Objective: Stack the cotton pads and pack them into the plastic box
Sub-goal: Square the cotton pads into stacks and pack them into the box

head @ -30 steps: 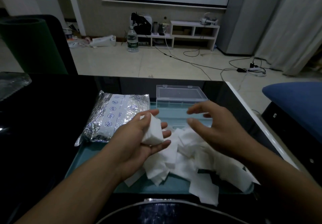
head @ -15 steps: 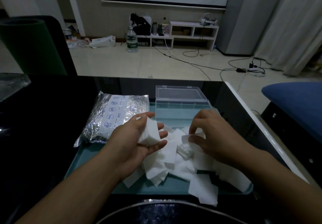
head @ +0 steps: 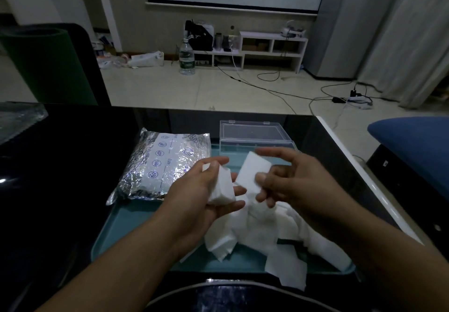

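Observation:
My left hand [head: 201,197] holds a small stack of white cotton pads [head: 222,189] between thumb and fingers, above the teal tray [head: 121,234]. Just to its right, my right hand [head: 291,185] pinches a single cotton pad [head: 252,173] lifted off the heap, close beside the stack. A loose heap of cotton pads [head: 267,234] lies on the tray under both hands. The clear plastic box [head: 252,136] stands open at the tray's far edge, lid tipped back, with nothing inside that I can see.
A silver foil pack [head: 165,166] lies on the tray's left part. One pad [head: 289,272] hangs over the tray's near edge. The black table [head: 60,166] ends at a white edge on the right, with a blue seat [head: 413,146] beyond.
My right hand reached down into the heap, pinched a pad, and has lifted it up beside the stack. The left hand has kept holding its stack, nearly still.

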`<state>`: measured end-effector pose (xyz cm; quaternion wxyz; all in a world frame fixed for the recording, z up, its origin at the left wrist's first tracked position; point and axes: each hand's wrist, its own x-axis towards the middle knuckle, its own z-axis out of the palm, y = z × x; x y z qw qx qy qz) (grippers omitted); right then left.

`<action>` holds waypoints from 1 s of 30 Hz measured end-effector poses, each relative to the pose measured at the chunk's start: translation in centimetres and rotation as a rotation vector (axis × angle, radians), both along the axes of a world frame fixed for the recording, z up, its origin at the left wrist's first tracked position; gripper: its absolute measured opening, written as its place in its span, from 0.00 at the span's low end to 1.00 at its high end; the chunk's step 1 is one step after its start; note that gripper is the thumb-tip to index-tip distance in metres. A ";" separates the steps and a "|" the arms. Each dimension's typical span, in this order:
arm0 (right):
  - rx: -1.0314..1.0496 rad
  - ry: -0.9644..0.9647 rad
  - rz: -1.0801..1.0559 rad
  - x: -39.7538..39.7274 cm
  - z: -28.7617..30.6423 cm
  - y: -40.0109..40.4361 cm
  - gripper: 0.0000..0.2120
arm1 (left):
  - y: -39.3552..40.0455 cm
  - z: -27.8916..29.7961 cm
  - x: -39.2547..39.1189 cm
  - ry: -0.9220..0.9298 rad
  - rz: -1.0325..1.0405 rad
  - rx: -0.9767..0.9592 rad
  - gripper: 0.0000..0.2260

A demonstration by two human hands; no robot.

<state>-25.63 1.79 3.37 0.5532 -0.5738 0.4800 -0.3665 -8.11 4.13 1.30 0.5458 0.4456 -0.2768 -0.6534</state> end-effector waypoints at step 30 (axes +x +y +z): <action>-0.392 0.952 0.005 -0.7 -3.3 -1.8 0.13 | -0.3 -0.6 0.5 0.044 0.051 0.066 0.11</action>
